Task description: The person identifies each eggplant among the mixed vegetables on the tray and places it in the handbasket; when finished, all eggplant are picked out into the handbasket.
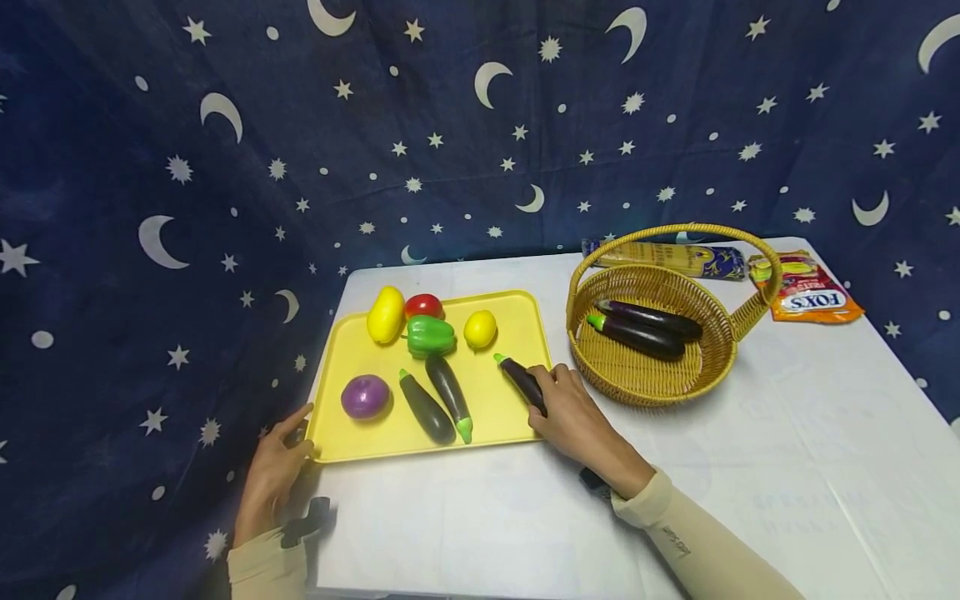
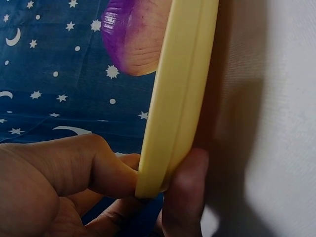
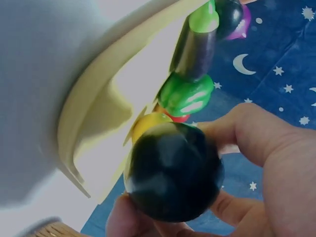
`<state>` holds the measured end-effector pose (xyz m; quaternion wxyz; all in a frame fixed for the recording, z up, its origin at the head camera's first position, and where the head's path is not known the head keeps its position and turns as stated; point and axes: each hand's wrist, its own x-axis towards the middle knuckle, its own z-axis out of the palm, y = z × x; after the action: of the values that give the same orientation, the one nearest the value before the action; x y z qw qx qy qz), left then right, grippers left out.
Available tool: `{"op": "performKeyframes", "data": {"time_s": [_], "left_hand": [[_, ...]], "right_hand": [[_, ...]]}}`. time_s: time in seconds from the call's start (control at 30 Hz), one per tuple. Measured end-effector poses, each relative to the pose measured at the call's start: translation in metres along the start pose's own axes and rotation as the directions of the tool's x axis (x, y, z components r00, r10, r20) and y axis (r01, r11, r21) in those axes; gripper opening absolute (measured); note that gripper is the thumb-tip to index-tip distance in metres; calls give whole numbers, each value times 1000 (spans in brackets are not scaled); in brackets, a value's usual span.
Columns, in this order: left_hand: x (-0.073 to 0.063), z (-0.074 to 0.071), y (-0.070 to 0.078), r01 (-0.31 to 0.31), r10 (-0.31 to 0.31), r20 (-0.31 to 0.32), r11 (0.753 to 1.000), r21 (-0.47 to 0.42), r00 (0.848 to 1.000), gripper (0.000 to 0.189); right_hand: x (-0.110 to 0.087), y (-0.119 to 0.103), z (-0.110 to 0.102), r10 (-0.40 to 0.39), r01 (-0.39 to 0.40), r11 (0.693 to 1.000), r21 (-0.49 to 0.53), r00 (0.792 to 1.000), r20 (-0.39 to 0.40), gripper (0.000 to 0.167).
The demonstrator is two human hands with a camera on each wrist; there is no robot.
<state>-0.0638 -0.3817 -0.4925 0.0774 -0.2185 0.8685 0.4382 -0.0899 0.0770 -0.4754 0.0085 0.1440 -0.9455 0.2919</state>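
My left hand point(image 1: 276, 467) pinches the left front corner of a yellow tray point(image 1: 487, 417); the left wrist view shows its rim between thumb and fingers. Over the tray's right front corner, my right hand point(image 1: 573, 417) grips a dark eggplant point(image 1: 517, 379) by its thick end, the green stem end pointing away to the left. In the right wrist view, the round dark end of this eggplant point(image 3: 173, 173) sits between thumb and fingers. Two more eggplants, one point(image 1: 426, 408) beside the other point(image 1: 447, 387), lie mid-tray. A purple onion-like vegetable point(image 1: 365, 397) is nearest my left hand.
Farther back on the tray lie a yellow mango-like fruit point(image 1: 386, 315), a red tomato-like one point(image 1: 423, 307), a green bell pepper point(image 1: 431, 336) and a lemon point(image 1: 480, 329). A wicker basket point(image 1: 645, 392) with a tall handle holds two eggplants point(image 1: 637, 336). Behind are noodle point(image 1: 667, 258) and FOX'S packs point(image 1: 813, 292).
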Motion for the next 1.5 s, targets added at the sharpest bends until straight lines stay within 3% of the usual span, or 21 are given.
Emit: {"op": "performKeyframes", "data": {"time_s": [0.37,0.7,1.07,1.23,1.5], "left_hand": [[1,1,-2,18,-18,8,1000,-1,1000,80],[1,-2,0,38,-37,11,999,-7,999,81],[2,-2,1,54,-53,23,998,-30,998,80],[1,-2,2,63,-63,11,997,-41,998,79],[0,-3,1,61,-60,26,998,-31,998,80]], "right_hand": [[-11,5,-40,-45,48,998,-34,996,82,51],[-20,16,-94,-60,64,994,-88,997,39,54],[-13,43,-139,13,-5,987,-161,999,48,56],[-1,64,-150,26,-8,980,-201,996,87,55],[14,90,-147,29,30,955,-296,980,195,55]]}}
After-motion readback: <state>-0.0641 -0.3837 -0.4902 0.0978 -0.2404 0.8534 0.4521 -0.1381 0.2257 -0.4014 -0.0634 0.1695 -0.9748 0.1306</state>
